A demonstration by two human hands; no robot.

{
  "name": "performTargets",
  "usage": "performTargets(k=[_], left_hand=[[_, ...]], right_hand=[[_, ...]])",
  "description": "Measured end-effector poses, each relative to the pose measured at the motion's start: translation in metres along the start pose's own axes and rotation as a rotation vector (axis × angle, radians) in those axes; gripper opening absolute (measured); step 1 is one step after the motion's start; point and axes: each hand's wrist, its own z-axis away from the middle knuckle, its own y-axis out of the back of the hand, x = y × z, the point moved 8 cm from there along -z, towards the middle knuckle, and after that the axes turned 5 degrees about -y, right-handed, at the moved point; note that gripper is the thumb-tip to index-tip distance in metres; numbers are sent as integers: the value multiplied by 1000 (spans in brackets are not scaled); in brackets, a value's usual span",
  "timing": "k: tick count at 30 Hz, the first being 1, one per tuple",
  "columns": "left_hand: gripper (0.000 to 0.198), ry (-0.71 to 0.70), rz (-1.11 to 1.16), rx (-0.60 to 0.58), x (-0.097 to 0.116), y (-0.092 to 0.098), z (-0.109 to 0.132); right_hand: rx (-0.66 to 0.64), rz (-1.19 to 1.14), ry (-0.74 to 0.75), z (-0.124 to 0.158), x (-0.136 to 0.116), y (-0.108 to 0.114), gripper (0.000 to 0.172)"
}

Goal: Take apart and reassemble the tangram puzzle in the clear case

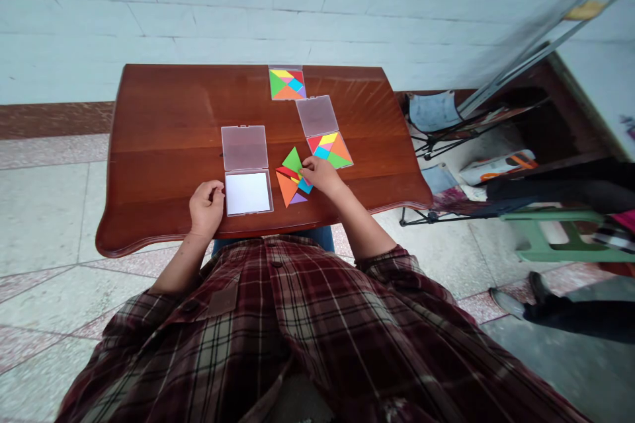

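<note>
Loose tangram pieces lie in an overlapping heap near the table's front edge: an orange triangle (287,187), a purple triangle (298,198), a blue piece (305,186), with red and yellow ones partly covered. My right hand (323,175) is over the heap's right side, fingertips pinched at the corner of a large green triangle (292,160). Some pieces are hidden under those fingers. Just left of an open clear plastic case (271,201), my left hand (207,207) rests loosely curled with nothing visible in it. A white sheet (247,192) lies inside that case.
Behind my right hand lies another open case (317,115) filled with tangram pieces. A third filled case (287,84) sits at the table's (188,106) back edge by the wall. Folding chairs (434,112), a green stool (550,231) and a person's shoes (507,303) are at right.
</note>
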Motion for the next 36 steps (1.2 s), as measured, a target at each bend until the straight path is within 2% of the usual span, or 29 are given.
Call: performTargets(k=[5,8,11,14,20,29,36], left_hand=[[13,-19,12,7,2,1,-1],[12,-49,15,23,2,1,-1],[12,-74,21,30,2,1,-1],[12,-94,27,34,4,1,-1],[12,-103,18,23,7,1,-1],[12,-107,1,21,5,0,-1],[14,-96,17,23,4,0,0]], right_hand=[[1,302,79,3,-29,0,38],[-68,435,85,1,-44,-3,56],[-173,505,49,-3,-49,-8,62],[-217,496,54,-6,-51,-10,60],[-202,406,94,-8,-47,-9,54],[-44,490,147,-14,-50,-2,39],[28,560,155,-9,-50,5,31]])
